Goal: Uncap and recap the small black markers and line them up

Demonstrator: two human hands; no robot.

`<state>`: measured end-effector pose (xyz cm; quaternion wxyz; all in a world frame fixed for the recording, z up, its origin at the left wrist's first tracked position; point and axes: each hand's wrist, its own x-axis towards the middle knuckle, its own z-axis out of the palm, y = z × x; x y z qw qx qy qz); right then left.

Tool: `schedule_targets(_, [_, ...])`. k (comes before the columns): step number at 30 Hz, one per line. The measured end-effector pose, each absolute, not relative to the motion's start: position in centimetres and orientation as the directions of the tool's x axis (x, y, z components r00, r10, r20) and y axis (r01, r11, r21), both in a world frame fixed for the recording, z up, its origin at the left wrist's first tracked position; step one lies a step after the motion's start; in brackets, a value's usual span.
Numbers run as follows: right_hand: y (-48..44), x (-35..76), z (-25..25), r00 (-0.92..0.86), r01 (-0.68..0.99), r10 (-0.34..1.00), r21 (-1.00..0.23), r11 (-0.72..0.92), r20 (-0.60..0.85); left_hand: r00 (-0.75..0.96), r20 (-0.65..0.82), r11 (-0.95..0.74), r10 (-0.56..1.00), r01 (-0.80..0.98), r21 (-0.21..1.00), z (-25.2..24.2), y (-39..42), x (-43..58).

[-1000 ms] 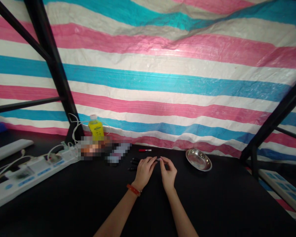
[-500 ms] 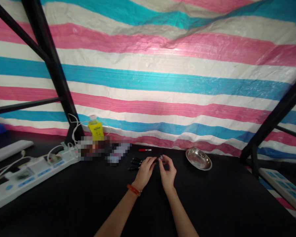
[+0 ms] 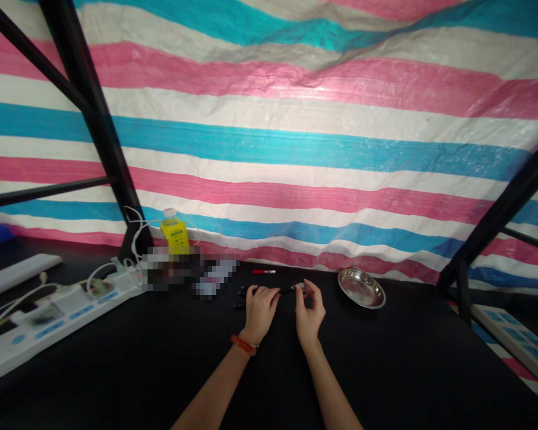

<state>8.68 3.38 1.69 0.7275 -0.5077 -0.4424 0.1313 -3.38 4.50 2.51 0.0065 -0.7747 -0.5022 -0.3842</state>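
My left hand (image 3: 260, 306), with an orange bracelet at its wrist, is closed around a slim black pen (image 3: 287, 291) whose end sticks out to the right. Opposite it, my right hand (image 3: 311, 307) pinches a small pale, see-through piece (image 3: 300, 285) between thumb and fingers. The pen's end points toward that piece; whether the two touch is too small to tell. Behind my left hand lie several black pens (image 3: 239, 304), partly covered by it. A red pen-like stick (image 3: 263, 272) with a silvery end rests beyond both hands.
A round steel dish (image 3: 362, 289) sits right of my hands. On the left are a white power strip (image 3: 72, 315) with plugs and cables, a yellow-labelled bottle (image 3: 176, 234) and blurred items. A striped sheet (image 3: 296, 155) hangs behind the black table (image 3: 269, 388), between black metal posts.
My hands have moved a little apart, the right one rightward. More of the black pen now shows between them. The dish and red stick have stayed put.
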Motion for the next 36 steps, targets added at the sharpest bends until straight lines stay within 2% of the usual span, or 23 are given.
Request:
schedule_targets(10, [3.6,8.6,1.2,0.547,0.304,0.632,-0.834,0.460,0.548,0.115,0.664,-0.425,0.739,0.844,0.327,2.3,4.5,-3.3])
schedule_targets(18, [3.3,8.5,1.2,0.406,0.445,0.620,-0.738,0.508,0.672,0.315,0.675,-0.645,0.667,0.697,0.313,1.9,4.8,-3.1])
schedule_targets(23, [3.1,8.1,1.2,0.274,0.479,0.601,-0.649,0.592,0.751,0.289,0.717,-0.703,0.634,0.601,0.379,1.9,4.8,-3.3])
schedule_targets(28, [3.2,8.2,1.3,0.237,0.497,0.646,-0.662,0.561,0.725,0.238,0.719,-0.627,0.653,0.703,0.336,1.7,5.1,-3.6])
schedule_targets(36, [3.4,8.7,1.0,0.240,0.661,0.712,-0.649,0.378,0.659,0.117,0.677,-0.435,0.727,0.841,0.322,1.1,6.3,-4.2])
